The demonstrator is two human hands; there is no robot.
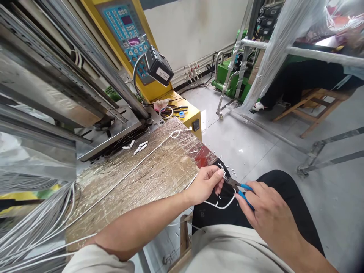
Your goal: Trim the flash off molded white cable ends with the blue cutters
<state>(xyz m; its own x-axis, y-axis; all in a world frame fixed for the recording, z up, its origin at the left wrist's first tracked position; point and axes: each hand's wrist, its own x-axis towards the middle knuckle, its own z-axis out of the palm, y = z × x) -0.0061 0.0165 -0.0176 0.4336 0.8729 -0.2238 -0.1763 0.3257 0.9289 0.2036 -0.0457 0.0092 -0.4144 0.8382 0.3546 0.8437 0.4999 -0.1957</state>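
Above my lap, my left hand (205, 184) pinches a small white cable end (222, 173) between thumb and fingers. My right hand (265, 206) is closed around the blue handles of cutting pliers (233, 183), whose dark jaws are at the cable end, just beside my left fingertips. Whether the jaws bite into it I cannot tell. A white cable (227, 206) loops over my dark trousers below both hands. Another length of white cable (133, 169) runs across the worn wooden board (113, 204), with a small loop near its far end.
Short white tubes (141, 147) lie on the board near the machine (108, 129). Tools (179, 110) and a blue tape roll rest on the yellow base. A black box hangs by the control panel (127, 38). Bundled cables (34, 231) are at lower left. Another person sits at right behind a metal frame.
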